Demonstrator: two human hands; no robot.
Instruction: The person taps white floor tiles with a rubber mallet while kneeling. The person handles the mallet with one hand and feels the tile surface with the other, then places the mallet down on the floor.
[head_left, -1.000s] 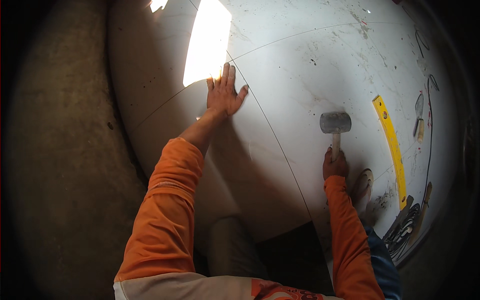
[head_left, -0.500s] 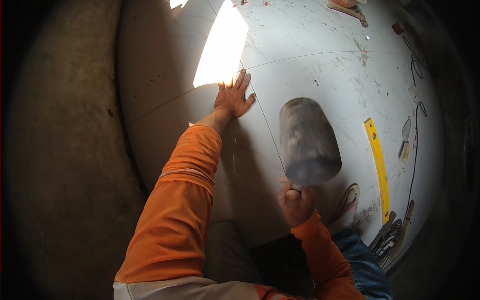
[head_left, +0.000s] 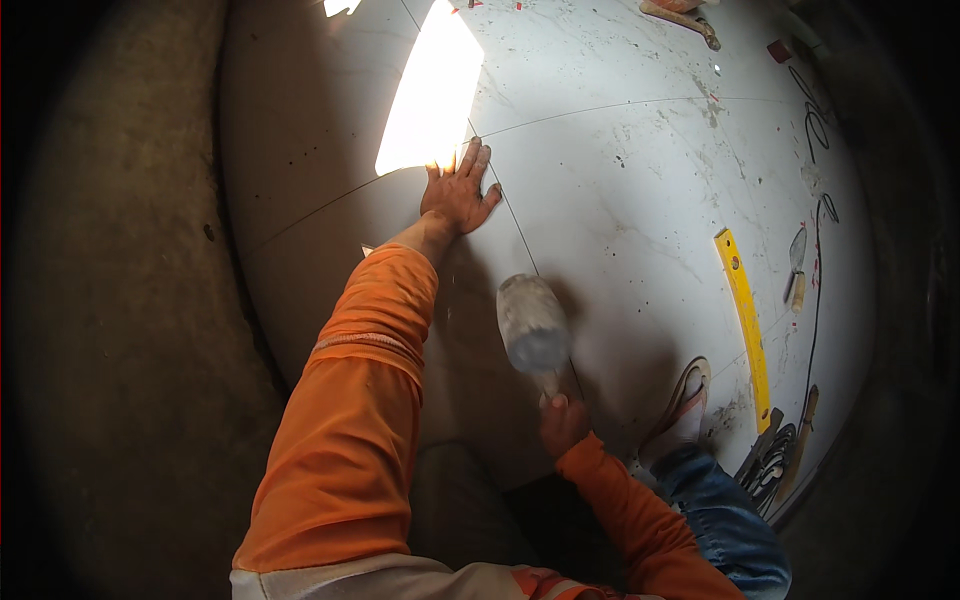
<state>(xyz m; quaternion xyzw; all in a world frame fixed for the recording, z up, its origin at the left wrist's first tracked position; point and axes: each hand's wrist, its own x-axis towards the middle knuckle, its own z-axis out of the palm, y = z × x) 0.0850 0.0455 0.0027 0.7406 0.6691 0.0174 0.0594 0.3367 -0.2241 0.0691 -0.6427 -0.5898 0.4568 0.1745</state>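
My left hand lies flat on the pale marbled floor tiles, fingers spread, close to where several joint lines meet. Its fingertips reach the edge of a bright sunlit patch. In my right hand is the handle of a rubber mallet, the fingers wrapped round it. The mallet's thick grey head is slightly blurred and sits over a tile joint in front of that hand. Whether the head touches the tile I cannot tell.
A yellow spirit level lies to the right, with a trowel beyond it. Black cable runs along the right edge to a bundle of tools. My sandalled foot rests nearby. Bare concrete borders the tiles at left.
The mallet head has dropped away from the camera toward the tiles and moved left. My right hand has shifted slightly left and down with it. The left hand stays flat on the tile.
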